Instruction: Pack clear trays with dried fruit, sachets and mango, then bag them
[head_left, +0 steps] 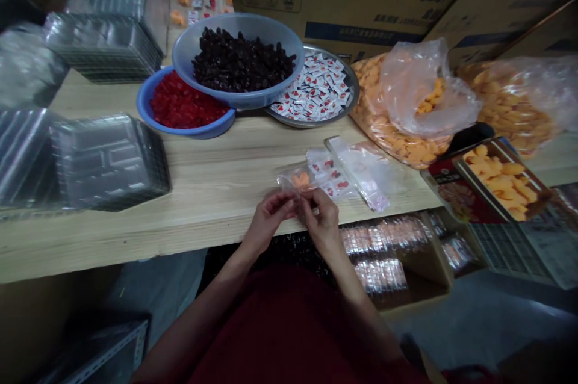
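Both of my hands meet at the table's front edge over a small clear plastic bag [289, 178]. An orange flower-like piece [300, 180] shows inside it. My left hand [270, 215] pinches the bag's near edge between thumb and fingers. Close beside it, my right hand [321, 215] pinches the same edge from the other side. Just beyond the right hand lie several small white packets with red print [335, 182]. A stack of flat clear bags [356, 173] rests to the right of them.
Behind are a bowl of dark pieces [244, 99], a blue bowl of red pieces [151, 120] and a metal bowl of white sachets [311, 92]. Clear trays [108, 161] stack at left. Bags of orange pieces [406, 146] and an open box [506, 182] stand right. A carton [433, 275] sits below.
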`<state>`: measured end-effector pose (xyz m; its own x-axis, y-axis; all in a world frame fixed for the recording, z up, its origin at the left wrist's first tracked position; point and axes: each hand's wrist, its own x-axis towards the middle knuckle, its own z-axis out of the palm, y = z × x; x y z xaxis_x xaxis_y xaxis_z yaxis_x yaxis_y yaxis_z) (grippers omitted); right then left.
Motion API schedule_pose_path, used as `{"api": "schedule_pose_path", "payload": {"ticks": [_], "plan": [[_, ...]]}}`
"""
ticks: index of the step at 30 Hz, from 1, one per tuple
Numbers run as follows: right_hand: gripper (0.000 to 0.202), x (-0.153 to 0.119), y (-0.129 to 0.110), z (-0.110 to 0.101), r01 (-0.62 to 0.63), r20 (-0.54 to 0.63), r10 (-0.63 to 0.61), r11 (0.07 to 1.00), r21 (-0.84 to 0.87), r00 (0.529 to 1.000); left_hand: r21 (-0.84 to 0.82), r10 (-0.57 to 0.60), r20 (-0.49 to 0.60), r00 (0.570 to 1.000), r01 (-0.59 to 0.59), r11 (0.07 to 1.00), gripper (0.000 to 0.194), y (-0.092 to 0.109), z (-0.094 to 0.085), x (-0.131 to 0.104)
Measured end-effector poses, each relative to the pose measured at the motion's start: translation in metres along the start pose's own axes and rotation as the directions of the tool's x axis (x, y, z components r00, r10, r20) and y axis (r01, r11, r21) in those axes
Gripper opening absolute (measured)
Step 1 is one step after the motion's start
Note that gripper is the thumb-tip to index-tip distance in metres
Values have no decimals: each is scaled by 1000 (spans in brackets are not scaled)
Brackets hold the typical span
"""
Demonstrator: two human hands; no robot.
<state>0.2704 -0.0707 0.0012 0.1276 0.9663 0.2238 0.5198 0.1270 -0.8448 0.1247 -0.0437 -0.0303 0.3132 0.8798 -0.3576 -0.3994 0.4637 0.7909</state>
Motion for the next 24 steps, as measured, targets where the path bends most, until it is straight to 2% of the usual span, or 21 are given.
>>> {"api": "schedule_pose_path", "payload": {"ticks": [2, 6, 9, 12, 13, 16, 17, 18, 20, 24], "plan": [[17, 0, -2, 1, 24, 7, -24, 1000, 7, 1000, 50, 66, -36, 997, -64, 997, 24, -5, 5, 6], [17, -1, -3, 6, 85, -1, -85, 996, -36, 996, 140, 175, -96, 980, -161, 977, 12, -18, 16, 32], [18, 0, 2, 3, 31, -12, -31, 999, -14, 999, 142, 183, -129, 975, -164, 976, 18, -20, 21, 48], [13, 0, 8, -6, 1, -24, -1, 1000, 9, 1000, 47, 150, -146, 978, -144, 988, 33, -15, 22, 50], [21, 0, 9, -10, 27, -27, -27, 1000, -11, 999, 13, 143, -153, 978, -143, 990, 40, -12, 23, 48], [74, -1, 14, -18, 139, 26, -136, 979, -149, 990, -2, 166, -154, 974, -168, 986, 54, 1, 27, 38], [80, -1, 15, -19, 168, 57, -160, 965, -201, 986, 22, 192, -143, 971, -190, 981, 57, 6, 30, 34], [77, 0, 15, -20, 190, 75, -177, 952, -239, 981, 54, 223, -124, 967, -217, 975, 59, 11, 34, 30], [56, 3, 14, -20, 224, 66, -215, 939, -261, 974, 118, 280, -66, 958, -271, 955, 62, 19, 42, 23], [34, 18, 9, -30, 233, -79, -254, 949, -211, 964, 159, 366, 3, 931, -361, 919, 68, 32, 50, 12]]}}
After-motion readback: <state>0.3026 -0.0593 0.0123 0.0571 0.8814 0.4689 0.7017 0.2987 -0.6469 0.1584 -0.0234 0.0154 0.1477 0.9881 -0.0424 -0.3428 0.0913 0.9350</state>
